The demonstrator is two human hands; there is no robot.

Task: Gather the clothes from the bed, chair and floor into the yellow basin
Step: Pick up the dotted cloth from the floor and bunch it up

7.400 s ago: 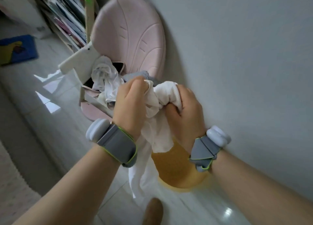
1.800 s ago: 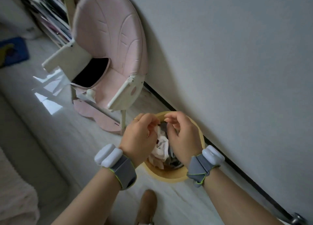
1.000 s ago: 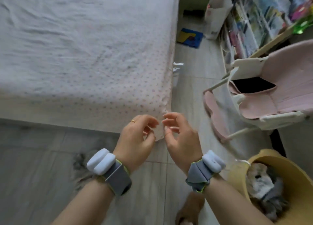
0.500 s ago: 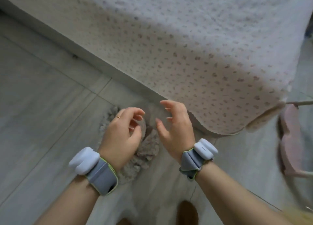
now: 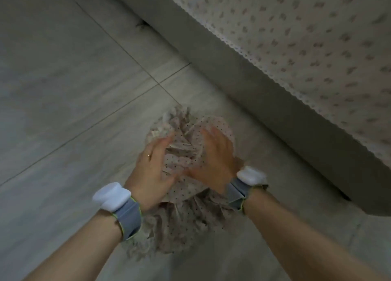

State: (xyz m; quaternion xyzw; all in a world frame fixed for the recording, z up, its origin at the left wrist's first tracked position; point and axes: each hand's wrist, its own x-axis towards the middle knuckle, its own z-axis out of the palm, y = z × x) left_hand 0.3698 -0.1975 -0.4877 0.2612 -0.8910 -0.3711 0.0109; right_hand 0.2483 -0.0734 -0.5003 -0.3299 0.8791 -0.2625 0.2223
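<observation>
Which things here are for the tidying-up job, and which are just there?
For the job:
- crumpled beige dotted garment on the floor
- left hand and right hand, both open, reaching around it

Just there:
- grey tiled floor
- white spotted bedsheet with scalloped edge
- grey bed base
- white and grey wristbands

The yellow basin is out of view.

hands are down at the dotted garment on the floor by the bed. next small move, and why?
Probably close both hands and bunch the fabric before lifting. The left hand and right hand lie open on either side of the crumpled dotted garment, fingers spread, nothing gripped yet. Its lower part trails loose on the floor beside the bed.
</observation>
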